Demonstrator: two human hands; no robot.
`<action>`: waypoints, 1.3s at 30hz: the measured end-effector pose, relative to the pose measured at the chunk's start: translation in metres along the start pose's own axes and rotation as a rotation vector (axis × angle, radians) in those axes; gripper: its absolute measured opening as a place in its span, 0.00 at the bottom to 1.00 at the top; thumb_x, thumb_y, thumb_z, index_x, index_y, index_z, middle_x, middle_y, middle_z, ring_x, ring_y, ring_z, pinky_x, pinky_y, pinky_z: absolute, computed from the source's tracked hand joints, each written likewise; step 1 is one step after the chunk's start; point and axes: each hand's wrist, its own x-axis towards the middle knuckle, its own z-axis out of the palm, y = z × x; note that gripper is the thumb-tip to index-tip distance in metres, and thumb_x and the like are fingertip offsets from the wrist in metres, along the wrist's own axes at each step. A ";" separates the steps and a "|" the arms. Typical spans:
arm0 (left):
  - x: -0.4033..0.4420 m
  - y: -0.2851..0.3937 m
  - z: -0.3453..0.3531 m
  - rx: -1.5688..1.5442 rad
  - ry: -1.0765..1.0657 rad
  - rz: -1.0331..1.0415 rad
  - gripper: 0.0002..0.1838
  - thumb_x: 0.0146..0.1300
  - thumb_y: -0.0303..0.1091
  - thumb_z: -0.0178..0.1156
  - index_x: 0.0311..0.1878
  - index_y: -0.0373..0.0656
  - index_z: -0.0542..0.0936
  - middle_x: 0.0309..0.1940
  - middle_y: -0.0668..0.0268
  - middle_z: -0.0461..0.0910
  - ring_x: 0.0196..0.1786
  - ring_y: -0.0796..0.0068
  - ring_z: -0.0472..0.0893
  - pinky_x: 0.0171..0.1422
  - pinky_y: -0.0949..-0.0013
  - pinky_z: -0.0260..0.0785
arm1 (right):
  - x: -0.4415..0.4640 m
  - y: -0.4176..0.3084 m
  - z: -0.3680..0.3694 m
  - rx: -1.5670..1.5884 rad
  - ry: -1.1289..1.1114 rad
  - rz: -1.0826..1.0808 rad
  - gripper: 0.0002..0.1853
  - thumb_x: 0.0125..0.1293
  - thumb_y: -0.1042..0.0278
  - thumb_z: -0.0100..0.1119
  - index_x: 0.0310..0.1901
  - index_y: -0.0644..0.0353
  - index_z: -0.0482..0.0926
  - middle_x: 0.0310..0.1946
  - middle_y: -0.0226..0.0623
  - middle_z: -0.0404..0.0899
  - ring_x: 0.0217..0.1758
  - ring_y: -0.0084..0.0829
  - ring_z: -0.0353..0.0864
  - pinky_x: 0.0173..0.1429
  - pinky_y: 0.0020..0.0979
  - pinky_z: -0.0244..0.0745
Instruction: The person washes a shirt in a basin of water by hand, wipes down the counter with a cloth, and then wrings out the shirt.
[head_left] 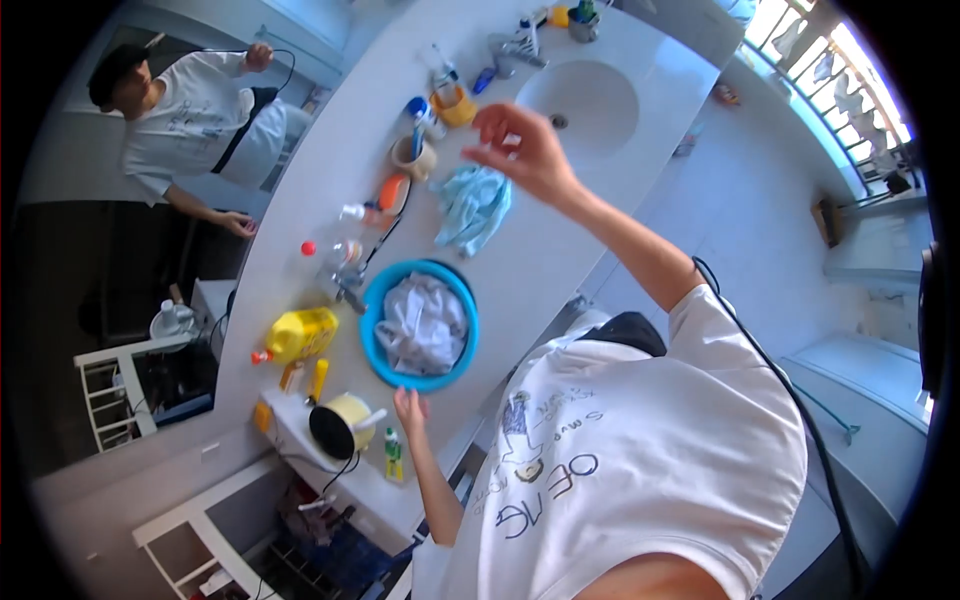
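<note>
Bottom of blue basin (pixel 471 322) hidden under bunched cloth (pixel 422 325), yellow bottle's label (pixel 306 334) blurred

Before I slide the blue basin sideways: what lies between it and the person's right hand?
As the head view shows it, a crumpled light-blue cloth, on the counter, lies between the blue basin and the right hand.

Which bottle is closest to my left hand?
The green-capped bottle beside the cream pot. It's just off your left hand, while the yellow red-capped bottle and the clear red-capped bottle are farther away.
</note>
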 end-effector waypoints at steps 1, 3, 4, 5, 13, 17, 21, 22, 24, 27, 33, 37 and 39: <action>-0.011 -0.032 0.003 0.006 0.060 -0.080 0.24 0.64 0.41 0.59 0.60 0.53 0.64 0.33 0.69 0.74 0.27 0.75 0.77 0.21 0.75 0.66 | 0.024 0.007 -0.025 -0.011 0.030 -0.076 0.14 0.57 0.66 0.70 0.42 0.58 0.77 0.28 0.25 0.72 0.27 0.17 0.70 0.29 0.20 0.71; -0.056 -0.081 0.014 0.012 0.065 -0.218 0.25 0.63 0.42 0.58 0.61 0.50 0.64 0.30 0.66 0.75 0.25 0.75 0.76 0.21 0.72 0.67 | 0.057 -0.003 -0.072 0.059 0.046 -0.041 0.13 0.60 0.64 0.67 0.43 0.58 0.77 0.29 0.25 0.72 0.28 0.16 0.70 0.32 0.19 0.70; -0.083 -0.113 0.017 -0.094 0.043 -0.260 0.22 0.64 0.42 0.57 0.59 0.50 0.66 0.31 0.66 0.76 0.25 0.75 0.76 0.22 0.73 0.67 | 0.070 -0.010 -0.093 0.132 0.031 0.067 0.12 0.62 0.63 0.65 0.43 0.59 0.77 0.29 0.26 0.72 0.29 0.17 0.70 0.33 0.19 0.70; -0.102 -0.135 0.028 -0.203 0.024 -0.304 0.19 0.65 0.43 0.56 0.57 0.50 0.68 0.33 0.67 0.78 0.26 0.75 0.77 0.23 0.73 0.68 | 0.077 -0.003 -0.109 0.121 0.006 0.070 0.12 0.62 0.63 0.65 0.43 0.59 0.77 0.29 0.26 0.72 0.29 0.17 0.70 0.33 0.19 0.70; -0.254 -0.178 0.074 0.192 -0.121 -0.359 0.17 0.65 0.44 0.55 0.54 0.50 0.71 0.36 0.66 0.79 0.30 0.74 0.78 0.28 0.72 0.69 | -0.018 0.200 -0.203 0.700 -0.222 0.726 0.24 0.66 0.45 0.51 0.55 0.53 0.69 0.49 0.37 0.70 0.50 0.32 0.69 0.53 0.35 0.66; -0.224 -0.161 0.089 0.179 -0.112 -0.293 0.16 0.65 0.45 0.54 0.53 0.51 0.72 0.38 0.65 0.79 0.32 0.74 0.78 0.31 0.71 0.70 | 0.000 0.238 -0.186 0.121 -0.188 1.196 0.42 0.62 0.26 0.41 0.71 0.45 0.57 0.69 0.47 0.58 0.69 0.46 0.60 0.70 0.49 0.55; -0.184 -0.155 0.107 0.143 -0.129 -0.212 0.15 0.65 0.46 0.54 0.51 0.51 0.74 0.40 0.64 0.80 0.33 0.73 0.79 0.33 0.71 0.71 | -0.002 0.180 -0.177 1.100 -0.310 0.892 0.46 0.62 0.25 0.38 0.74 0.47 0.47 0.74 0.49 0.44 0.75 0.51 0.47 0.74 0.55 0.43; -0.172 -0.152 0.114 0.134 -0.140 -0.185 0.15 0.65 0.46 0.54 0.51 0.51 0.74 0.40 0.64 0.80 0.34 0.73 0.79 0.34 0.70 0.71 | 0.000 0.170 -0.170 1.199 -0.300 0.857 0.47 0.61 0.25 0.39 0.74 0.47 0.46 0.73 0.50 0.44 0.74 0.52 0.47 0.74 0.55 0.42; -0.146 -0.144 0.121 0.165 -0.189 -0.150 0.16 0.65 0.47 0.54 0.52 0.50 0.74 0.40 0.65 0.80 0.34 0.74 0.78 0.35 0.70 0.71 | 0.006 0.149 -0.157 1.305 -0.303 0.780 0.48 0.60 0.24 0.39 0.74 0.47 0.45 0.73 0.51 0.45 0.74 0.52 0.48 0.75 0.54 0.42; -0.115 -0.144 0.123 0.312 -0.350 -0.070 0.20 0.63 0.49 0.55 0.54 0.50 0.73 0.40 0.66 0.79 0.36 0.74 0.77 0.37 0.68 0.70 | 0.007 0.115 -0.144 1.418 -0.248 0.715 0.46 0.62 0.24 0.36 0.74 0.46 0.47 0.73 0.52 0.46 0.72 0.53 0.52 0.74 0.54 0.43; -0.057 -0.124 0.137 0.192 -0.319 -0.481 0.19 0.62 0.51 0.56 0.50 0.50 0.76 0.40 0.66 0.80 0.36 0.73 0.78 0.39 0.65 0.71 | 0.019 0.055 -0.141 1.503 -0.541 0.222 0.42 0.62 0.23 0.30 0.73 0.38 0.50 0.71 0.49 0.52 0.70 0.49 0.56 0.71 0.54 0.50; -0.043 -0.103 0.132 0.252 -0.377 -0.478 0.18 0.62 0.52 0.56 0.48 0.50 0.77 0.40 0.66 0.80 0.36 0.73 0.78 0.40 0.64 0.71 | 0.026 0.045 -0.144 1.478 -0.627 0.018 0.41 0.62 0.22 0.26 0.73 0.33 0.49 0.71 0.48 0.54 0.70 0.46 0.56 0.71 0.54 0.52; -0.049 -0.080 0.135 0.385 -0.437 -0.467 0.18 0.62 0.52 0.56 0.46 0.50 0.79 0.39 0.67 0.81 0.36 0.73 0.79 0.40 0.65 0.71 | 0.034 0.043 -0.144 1.436 -0.680 -0.009 0.42 0.61 0.21 0.25 0.73 0.35 0.49 0.70 0.48 0.55 0.70 0.46 0.57 0.70 0.54 0.53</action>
